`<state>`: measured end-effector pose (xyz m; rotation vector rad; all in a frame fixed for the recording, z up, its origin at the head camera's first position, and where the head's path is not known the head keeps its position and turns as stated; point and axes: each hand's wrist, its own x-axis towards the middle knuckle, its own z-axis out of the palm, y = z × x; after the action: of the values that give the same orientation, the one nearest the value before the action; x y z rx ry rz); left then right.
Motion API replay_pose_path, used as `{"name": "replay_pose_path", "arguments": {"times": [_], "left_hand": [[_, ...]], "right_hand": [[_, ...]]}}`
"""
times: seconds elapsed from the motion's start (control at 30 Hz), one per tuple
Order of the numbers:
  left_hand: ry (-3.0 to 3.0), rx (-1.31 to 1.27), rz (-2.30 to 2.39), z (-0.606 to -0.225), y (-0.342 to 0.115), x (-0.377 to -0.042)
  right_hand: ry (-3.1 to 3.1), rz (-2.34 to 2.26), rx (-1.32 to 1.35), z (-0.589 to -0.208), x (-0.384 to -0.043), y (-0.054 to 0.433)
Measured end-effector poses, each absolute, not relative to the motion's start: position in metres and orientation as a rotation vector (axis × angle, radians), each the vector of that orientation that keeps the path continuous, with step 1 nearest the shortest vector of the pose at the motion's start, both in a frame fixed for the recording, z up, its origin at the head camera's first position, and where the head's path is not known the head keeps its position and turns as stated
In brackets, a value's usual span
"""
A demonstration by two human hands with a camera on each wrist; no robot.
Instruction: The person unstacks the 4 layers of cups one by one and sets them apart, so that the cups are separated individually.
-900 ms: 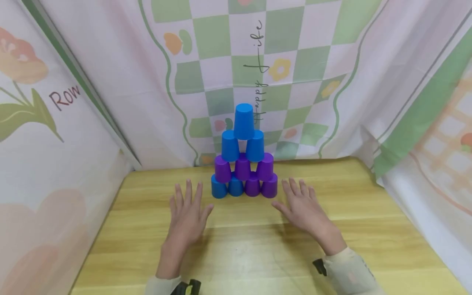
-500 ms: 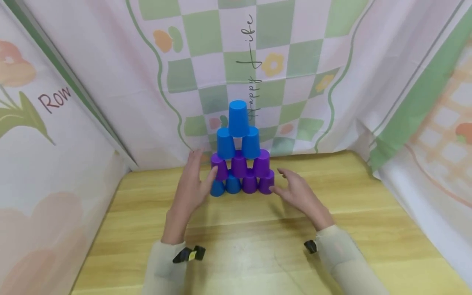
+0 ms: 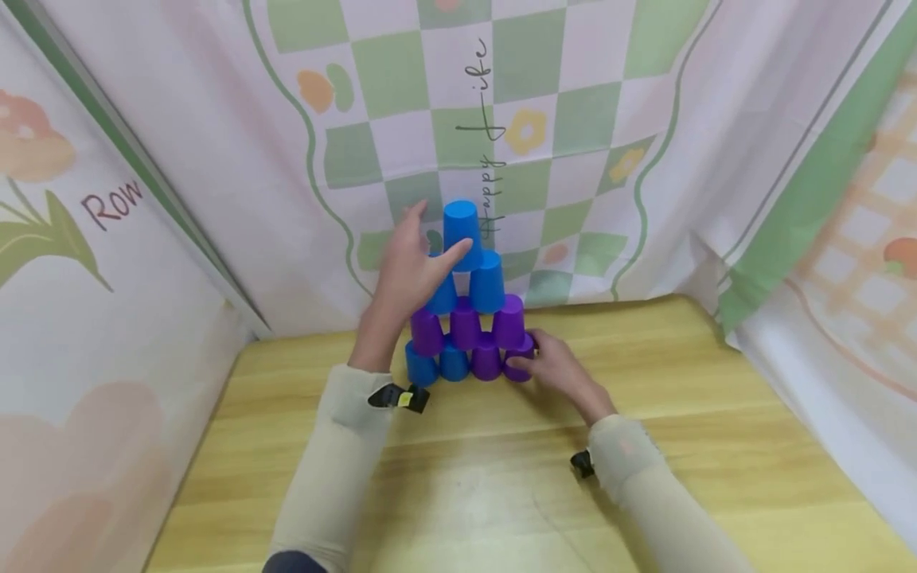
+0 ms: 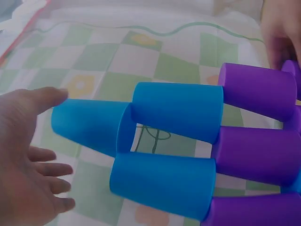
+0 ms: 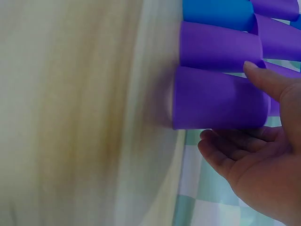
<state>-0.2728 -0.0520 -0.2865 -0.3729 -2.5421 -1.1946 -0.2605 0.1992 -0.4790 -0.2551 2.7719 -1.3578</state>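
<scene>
- Cloth: white with green checks, hung upright along your bench's far edge; lettering runs up it.
- Bench: yellow wood grain, bearing the stack before you.
- Stack: ten inverted cups at your bench's far side, in four tiers. From the bottom, left to right: two blue and two purple; three purple; two blue; one blue.
- Sleeves: pair, pale, on your forearms.
- Left grip: wide, your thumb spread well away from the fingers. Thumb lies in front of the top cup, fingers to its left; whether the thumb touches, you cannot tell.
- Right grip: fairly narrow, curved about the end cup, your thumb at its front and fingers at its outer side; whether it holds, you cannot tell.
- Top cup: blue, resting across the two blue cups below.
- End cup: purple, bottom tier, far right, standing on your bench.
- Black pieces: one at each of your cuffs.
</scene>
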Motion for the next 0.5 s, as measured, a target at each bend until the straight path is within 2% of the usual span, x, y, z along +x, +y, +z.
{"name": "replay_pose_path", "arguments": {"times": [0.5], "left_hand": [[-2.578,-0.347,-1.295,-0.285,-0.024,-0.293]], "right_hand": [[2.801,-1.344,-0.277,-0.486,-0.262,0.202]]}}
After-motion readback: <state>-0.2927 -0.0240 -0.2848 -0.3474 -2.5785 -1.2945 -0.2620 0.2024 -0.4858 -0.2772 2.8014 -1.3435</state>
